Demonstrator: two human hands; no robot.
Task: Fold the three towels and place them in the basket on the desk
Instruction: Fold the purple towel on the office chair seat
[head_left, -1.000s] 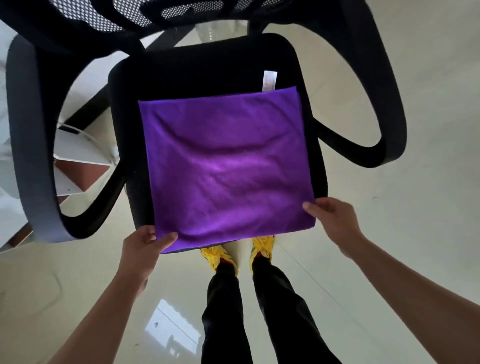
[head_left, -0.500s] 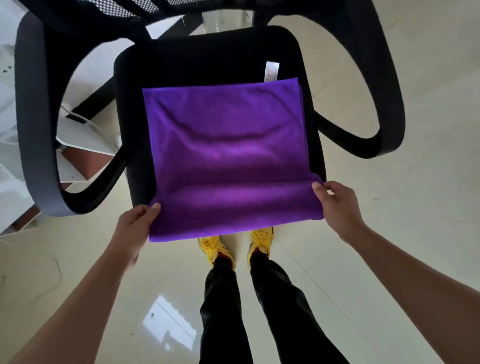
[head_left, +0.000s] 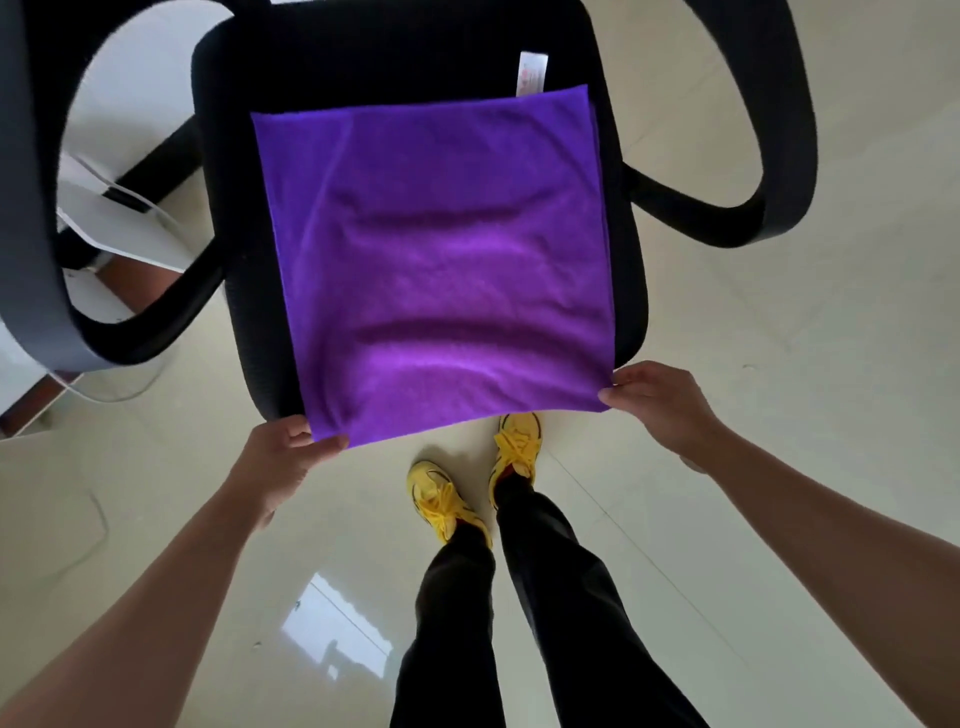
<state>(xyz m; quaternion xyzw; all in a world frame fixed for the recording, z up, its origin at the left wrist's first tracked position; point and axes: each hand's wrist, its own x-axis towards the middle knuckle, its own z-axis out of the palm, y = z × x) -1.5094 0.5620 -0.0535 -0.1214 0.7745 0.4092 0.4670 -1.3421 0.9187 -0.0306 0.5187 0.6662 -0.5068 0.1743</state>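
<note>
The purple towel (head_left: 441, 270) lies spread on the black chair seat (head_left: 363, 62), reaching away from both hands, with its near edge hanging just past the seat's front lip. The left hand (head_left: 280, 462) pinches the near left corner, thumb on top and fingers tucked beneath. The right hand (head_left: 660, 400) pinches the near right corner in the same way, fingers curled under the cloth. The near edge runs straight from one hand to the other. The two side edges run directly away from the hands towards a white label (head_left: 532, 73) that sticks out beyond the far edge on the right hand's side. The towel looks close to square, so no long axis stands out, and the wide lens makes it harder to judge. A thin second edge along the right hand's side suggests the cloth is already doubled. It looks soft, light and limp, with shallow ripples lying across it between the hands. It will likely sag wherever it is unsupported and cling a little to the seat fabric. The corners are the sensible places to hold, kept level and taut so the layers stay aligned. Neither basket nor counter is in view.
</note>
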